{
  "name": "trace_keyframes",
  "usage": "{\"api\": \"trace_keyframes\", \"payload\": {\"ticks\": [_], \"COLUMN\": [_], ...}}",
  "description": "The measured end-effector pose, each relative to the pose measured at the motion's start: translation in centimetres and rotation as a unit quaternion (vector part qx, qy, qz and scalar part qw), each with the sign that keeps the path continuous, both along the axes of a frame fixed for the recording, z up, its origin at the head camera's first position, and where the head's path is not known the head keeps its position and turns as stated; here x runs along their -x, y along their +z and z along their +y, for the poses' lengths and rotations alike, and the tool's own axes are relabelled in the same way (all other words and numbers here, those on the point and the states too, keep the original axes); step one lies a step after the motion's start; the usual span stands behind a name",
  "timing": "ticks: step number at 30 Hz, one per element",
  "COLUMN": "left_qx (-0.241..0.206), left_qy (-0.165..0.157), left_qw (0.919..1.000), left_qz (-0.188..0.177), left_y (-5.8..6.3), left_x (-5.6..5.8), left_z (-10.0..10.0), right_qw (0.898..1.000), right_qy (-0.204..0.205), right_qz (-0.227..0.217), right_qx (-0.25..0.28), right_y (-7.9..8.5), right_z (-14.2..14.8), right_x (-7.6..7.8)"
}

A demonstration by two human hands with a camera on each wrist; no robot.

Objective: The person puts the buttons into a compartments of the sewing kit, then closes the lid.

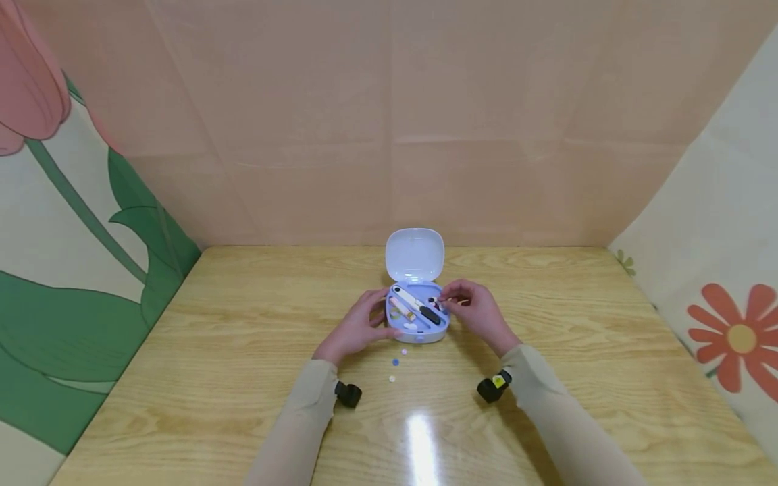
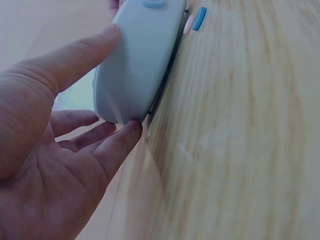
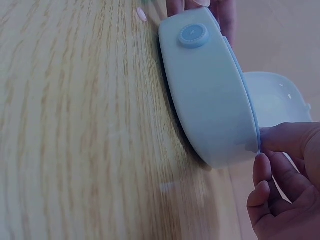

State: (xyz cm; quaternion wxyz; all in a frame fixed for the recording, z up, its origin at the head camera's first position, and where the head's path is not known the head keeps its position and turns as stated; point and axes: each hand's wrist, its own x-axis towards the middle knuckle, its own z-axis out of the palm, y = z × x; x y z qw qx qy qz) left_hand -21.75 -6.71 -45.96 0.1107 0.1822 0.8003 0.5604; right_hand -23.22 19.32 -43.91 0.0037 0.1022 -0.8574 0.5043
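Note:
A small pale-blue box (image 1: 419,337) stands on the table with its lid (image 1: 415,254) raised at the back. In its divided tray lie a long white tool with a black end (image 1: 416,304), a pinkish strip (image 1: 400,308), a white piece (image 1: 410,327) and small dark and white bits. My left hand (image 1: 355,324) holds the box's left side, thumb on the front wall and fingers round the corner. Over the right compartment, my right hand (image 1: 477,314) has thumb and index fingertips at the rim; the rim hides whether they pinch anything.
In front of the box lie a pink button-like disc (image 1: 404,352), a blue one (image 1: 396,362) and a whitish one (image 1: 392,379). A plain backdrop (image 1: 389,135) hangs behind the wooden table (image 1: 213,378).

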Motion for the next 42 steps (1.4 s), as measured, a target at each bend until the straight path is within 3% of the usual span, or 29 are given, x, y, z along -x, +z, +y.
{"api": "trace_keyframes", "payload": {"ticks": [16, 29, 36, 38, 42], "left_qx": [0.003, 0.01, -0.009, -0.008, 0.0], "left_qy": [0.005, 0.004, -0.009, -0.009, -0.005], "left_qw": [1.0, 0.9999, 0.9998, 0.9998, 0.9999], "left_qz": [-0.003, -0.002, -0.016, -0.018, -0.012], "left_y": [0.0, 0.0, 3.2, 2.8, 0.9], "left_x": [0.0, 0.0, -1.9, -1.7, -0.6], "left_z": [0.1, 0.0, 0.1, 0.1, 0.0], "right_qw": [0.999, 0.995, 0.993, 0.992, 0.992], "right_qy": [0.024, 0.059, 0.071, 0.075, 0.077], "right_qz": [-0.02, -0.024, -0.037, -0.038, -0.046], "right_qx": [0.014, 0.074, 0.087, 0.09, 0.09], "right_y": [-0.3, 0.4, 0.4, 0.4, 0.5], "right_z": [1.3, 3.2, 4.1, 4.3, 4.4], "right_x": [-0.7, -2.4, -2.8, -2.9, -3.2]}}
